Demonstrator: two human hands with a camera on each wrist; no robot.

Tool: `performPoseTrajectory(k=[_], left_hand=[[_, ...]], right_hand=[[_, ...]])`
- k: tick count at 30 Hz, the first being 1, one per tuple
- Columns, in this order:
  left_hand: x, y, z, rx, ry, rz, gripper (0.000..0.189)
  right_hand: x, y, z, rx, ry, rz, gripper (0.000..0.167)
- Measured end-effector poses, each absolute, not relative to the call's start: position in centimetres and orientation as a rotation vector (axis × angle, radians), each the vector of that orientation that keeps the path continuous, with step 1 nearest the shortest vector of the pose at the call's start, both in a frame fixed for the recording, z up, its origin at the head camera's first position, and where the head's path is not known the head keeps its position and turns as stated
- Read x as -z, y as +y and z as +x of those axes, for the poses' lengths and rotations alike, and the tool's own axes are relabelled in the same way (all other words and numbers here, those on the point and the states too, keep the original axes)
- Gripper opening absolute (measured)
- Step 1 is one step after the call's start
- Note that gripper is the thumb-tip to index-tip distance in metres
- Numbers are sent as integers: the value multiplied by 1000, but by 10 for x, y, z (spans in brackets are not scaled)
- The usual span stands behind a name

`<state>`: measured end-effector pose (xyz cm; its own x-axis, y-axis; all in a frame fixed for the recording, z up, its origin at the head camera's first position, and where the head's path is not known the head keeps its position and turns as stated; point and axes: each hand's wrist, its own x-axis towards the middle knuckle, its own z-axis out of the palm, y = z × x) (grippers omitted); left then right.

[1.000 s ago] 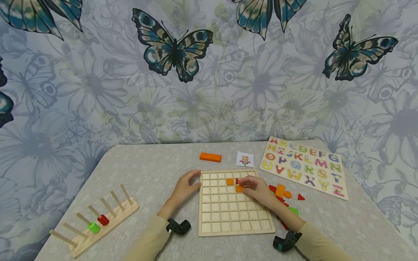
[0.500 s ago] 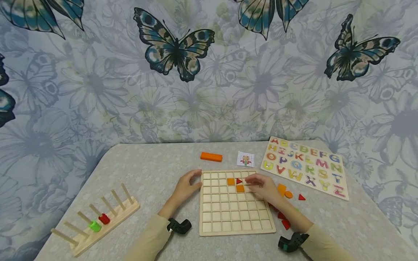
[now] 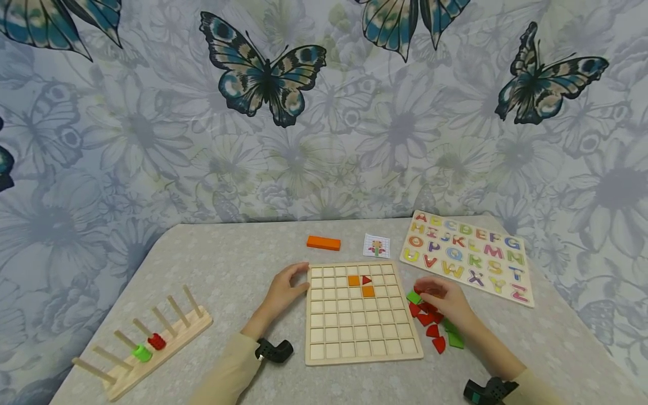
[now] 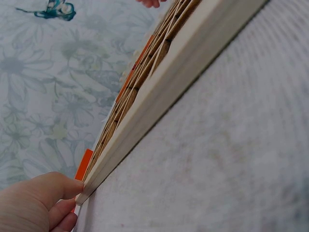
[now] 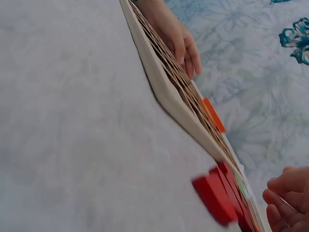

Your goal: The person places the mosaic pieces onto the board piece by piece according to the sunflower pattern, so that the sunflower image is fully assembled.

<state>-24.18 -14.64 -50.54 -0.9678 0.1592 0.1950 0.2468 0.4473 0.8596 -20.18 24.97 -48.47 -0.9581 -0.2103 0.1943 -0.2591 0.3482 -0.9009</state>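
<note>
Wooden grid (image 3: 339,320) lies flat on the desk (image 3: 233,270), orange squares (image 3: 353,280) and red triangle (image 3: 367,279) in its cells. Left grip (image 3: 283,287) loose, fingertips touching its far-left corner; right grip (image 3: 449,301) loose too, fingers slightly apart over red pieces (image 3: 424,319) and green pieces (image 3: 456,340) just right of the grid. Card (image 3: 377,246) and orange block (image 3: 323,243) sit beyond it.

1. Left arm (image 3: 255,326): extended forward, angled inward.
2. Left hand (image 3: 284,288): fingers bent, thumb spread from them.
3. Right arm (image 3: 498,353): extended forward, angled inward.
4. Right hand (image 3: 448,302): fingers loosely bent, well apart from left.
</note>
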Motion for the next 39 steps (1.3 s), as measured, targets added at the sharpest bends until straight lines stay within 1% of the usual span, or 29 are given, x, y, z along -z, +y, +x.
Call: performPoseTrajectory(k=[4,8,15,23,30,39], left_hand=[[506,-147,-242,1570,-2600,-367,47],[506,-147,-241,1573,-2602,-366,47],[506,-145,-242,1582,-2599,-369,47],[506,-144,-244,1571,-2612,-351,46],[506,-144,-243,1546,-2589,-386,46],[506,-146,-243,1568,-2599,-364,47]], right_hand=[[486,270,-192,-1685,-2556,365,31],[486,288,-184,-1565,-2607,273,29],[487,311,-173,-1357,-2633,100,31],[491,318,-173,-1218,-2606,94,30],[496,317,-172,-1206,-2613,109,26],[503,311,-175,-1162,-2645,135,27]])
